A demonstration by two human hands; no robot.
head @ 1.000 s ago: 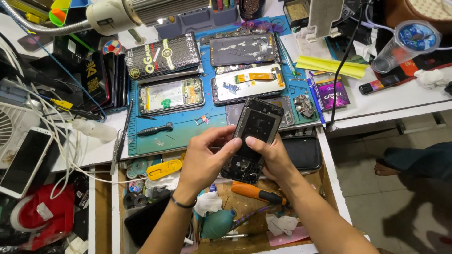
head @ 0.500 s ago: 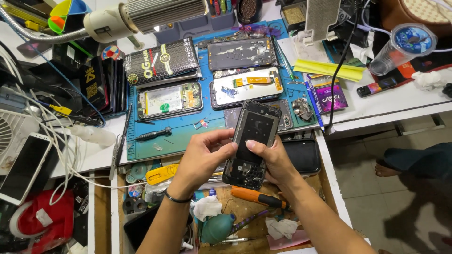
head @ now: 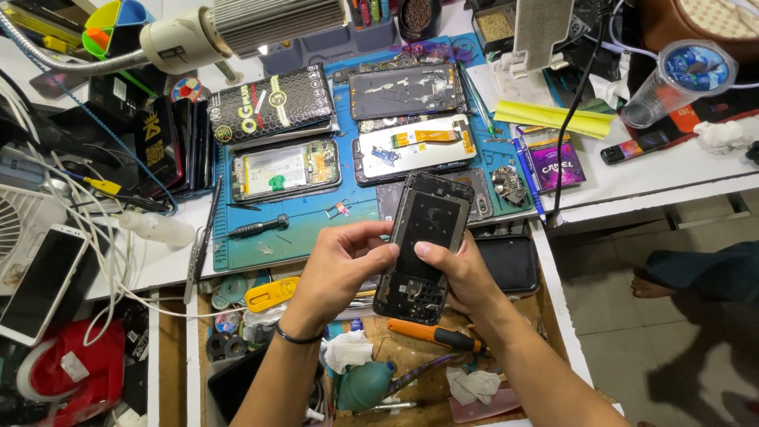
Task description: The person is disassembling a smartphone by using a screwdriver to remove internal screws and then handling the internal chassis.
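Gripping a black phone frame (head: 423,247) between left hand (head: 341,265) and right hand (head: 461,274).

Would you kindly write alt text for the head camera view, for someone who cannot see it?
Two hands, left hand and right hand, hold an opened black phone frame above a blue work mat strewn with dismantled phones, with a black screwdriver nearby.

Both forearms rise from six o'clock, converging toward centre. The left hand (head: 341,265) curls at nine o'clock, thumb extended. The right hand (head: 458,273) grips at three o'clock.
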